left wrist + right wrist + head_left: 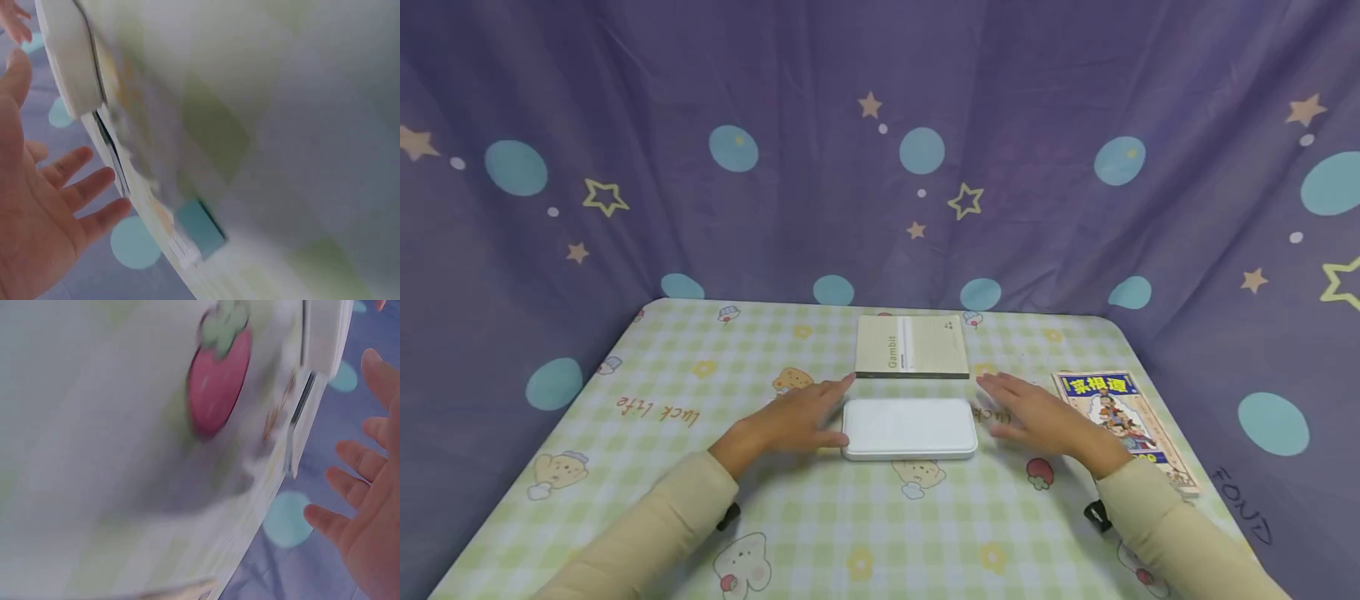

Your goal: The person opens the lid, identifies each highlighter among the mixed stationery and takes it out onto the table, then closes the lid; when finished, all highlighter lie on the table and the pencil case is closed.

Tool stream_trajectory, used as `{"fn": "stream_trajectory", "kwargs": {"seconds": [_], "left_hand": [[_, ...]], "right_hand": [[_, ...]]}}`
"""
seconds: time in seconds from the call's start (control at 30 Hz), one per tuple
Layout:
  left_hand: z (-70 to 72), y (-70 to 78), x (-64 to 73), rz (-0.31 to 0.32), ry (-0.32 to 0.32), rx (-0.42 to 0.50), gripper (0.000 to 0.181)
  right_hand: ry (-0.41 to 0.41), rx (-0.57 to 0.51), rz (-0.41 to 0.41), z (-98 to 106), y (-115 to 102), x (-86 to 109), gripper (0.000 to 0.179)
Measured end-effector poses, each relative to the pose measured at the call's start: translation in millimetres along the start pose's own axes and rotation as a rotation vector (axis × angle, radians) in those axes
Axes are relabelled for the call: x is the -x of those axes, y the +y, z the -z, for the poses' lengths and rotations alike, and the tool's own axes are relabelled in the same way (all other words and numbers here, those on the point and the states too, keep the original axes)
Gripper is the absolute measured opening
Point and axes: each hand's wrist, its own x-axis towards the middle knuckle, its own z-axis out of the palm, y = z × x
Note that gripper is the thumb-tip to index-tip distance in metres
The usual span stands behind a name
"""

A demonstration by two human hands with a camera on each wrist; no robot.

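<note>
A white rectangular case [910, 427] with rounded corners and a seam round its side lies flat on the table between the two hands. To its left is my left hand [793, 417], fingers spread and holding nothing. Its thumb tip overlaps the case's edge in the head view; I cannot tell whether they touch. On the other side my right hand [1033, 412] hovers with fingers extended, apart from the case. Both wrist views show bare palms turned toward the case [72, 56]. Just behind it lies a beige notebook [932, 346] marked "Gambit".
A comic-style book [1112, 408] with a blue title lies at the right, partly covered by the right hand and forearm. Beyond the left fingers sits a small teal-and-white item [200, 228], its kind unclear. A purple curtain [820, 75] hangs behind the checked tablecloth [820, 517].
</note>
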Motion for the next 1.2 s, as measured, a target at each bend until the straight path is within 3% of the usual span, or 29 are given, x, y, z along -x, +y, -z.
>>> {"fn": "stream_trajectory", "kwargs": {"seconds": [0.23, 0.37, 0.6, 0.97, 1.2], "left_hand": [[-13.1, 10.9, -5.3, -0.034, -0.045, -0.043, 0.107], [-19.3, 13.3, -7.8, -0.021, -0.054, -0.080, 0.107], [-22.0, 16.4, -11.5, -0.012, -0.024, -0.140, 0.104], [-24.6, 14.4, -12.7, 0.005, -0.013, -0.159, 0.104], [-24.9, 15.7, -18.7, 0.002, 0.004, -0.210, 0.100]], "right_hand": [[-0.062, 0.024, 0.090, -10.8, -18.8, -10.9, 0.080], [-0.072, 0.057, 0.115, -16.4, -22.7, -12.0, 0.079], [-0.046, 0.091, 0.122, -17.7, -25.4, -12.6, 0.085], [-0.085, 0.073, 0.036, -23.5, -31.6, -14.0, 0.085], [-0.048, 0.143, 0.095, -21.5, -30.9, -15.1, 0.083]]}}
